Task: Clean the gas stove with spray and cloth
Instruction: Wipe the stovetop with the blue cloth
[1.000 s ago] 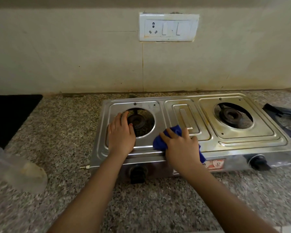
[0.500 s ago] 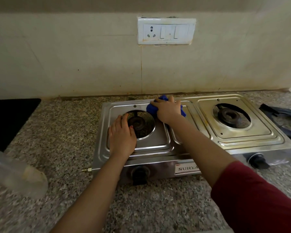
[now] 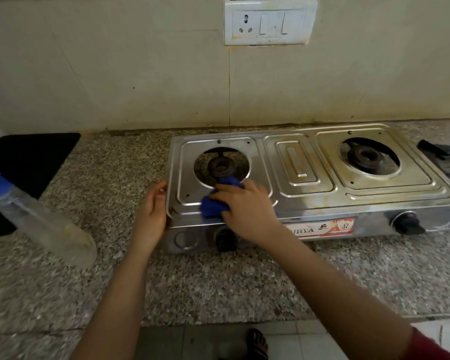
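The steel two-burner gas stove (image 3: pixel 304 162) sits on the speckled granite counter, its burners bare. My right hand (image 3: pixel 247 206) grips a bunched blue cloth (image 3: pixel 213 203) and presses it on the stove top just in front of the left burner (image 3: pixel 220 166). Most of the cloth is hidden under the fingers. My left hand (image 3: pixel 152 211) rests against the stove's left side, with a fingertip at the rim. The clear spray bottle (image 3: pixel 44 224) with a blue top stands on the counter far to the left, apart from both hands.
A black mat (image 3: pixel 29 162) lies at the back left of the counter. Dark metal parts (image 3: pixel 444 152) lie right of the stove. A switch plate (image 3: pixel 270 22) is on the wall. The counter's front edge runs along the bottom, with a sandalled foot (image 3: pixel 257 344) on the floor below.
My right hand has drawn the cloth from behind the left burner to its front. My left hand has slid off the stove top to the stove's left side.
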